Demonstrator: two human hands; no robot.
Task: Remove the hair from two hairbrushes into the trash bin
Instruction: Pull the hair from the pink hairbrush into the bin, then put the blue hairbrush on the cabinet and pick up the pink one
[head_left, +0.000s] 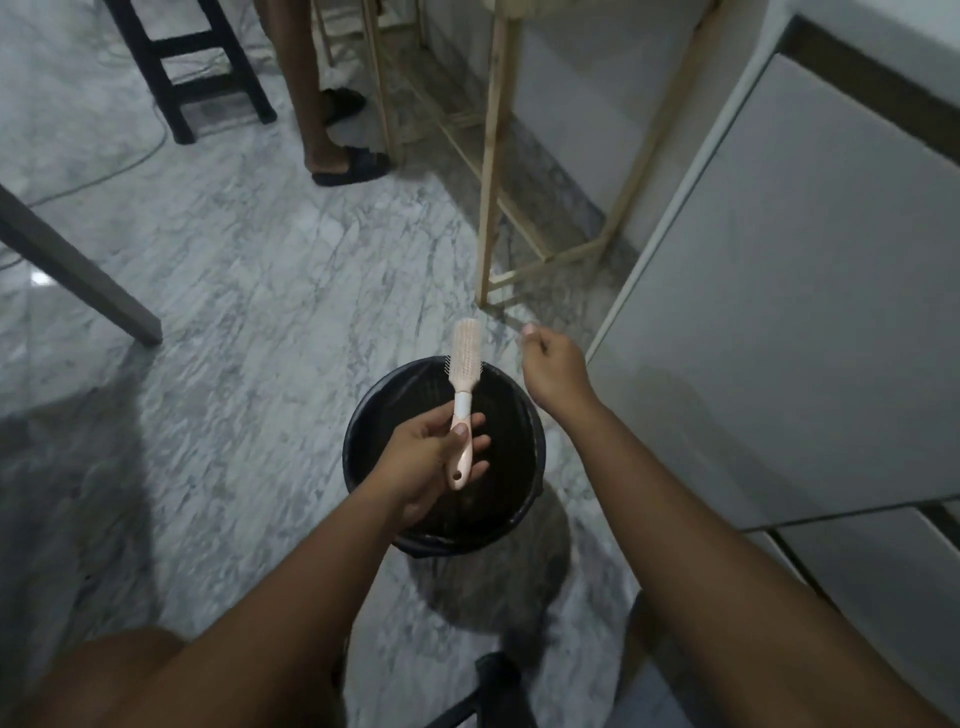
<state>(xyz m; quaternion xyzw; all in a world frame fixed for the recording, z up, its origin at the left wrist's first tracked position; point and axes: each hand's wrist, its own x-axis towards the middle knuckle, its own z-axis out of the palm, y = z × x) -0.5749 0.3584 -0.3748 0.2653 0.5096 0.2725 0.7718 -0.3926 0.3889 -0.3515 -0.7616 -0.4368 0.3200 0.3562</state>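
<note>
Head view: the hairbrush (462, 400) is pale pink plastic with a white collar and a narrow oblong head. It is held over the trash bin (354, 431). Its long axis runs nearly straight away from the person, head past the bin's far rim, holed handle end nearest. The left hand (428, 460) grips the handle, thumb on top and fingers loosely spread beneath. The bin is round, black and smooth-walled; its contents are too dark to tell. The right hand (553, 371) is raised beyond the bin's right rim, fingers curled, thumb and forefinger pinching a faint, blurred strand of hair (519, 347). The bin stands on a grey-veined marble floor (249, 291), near a white cabinet (789, 322) and a pale wooden frame (489, 182).
</note>
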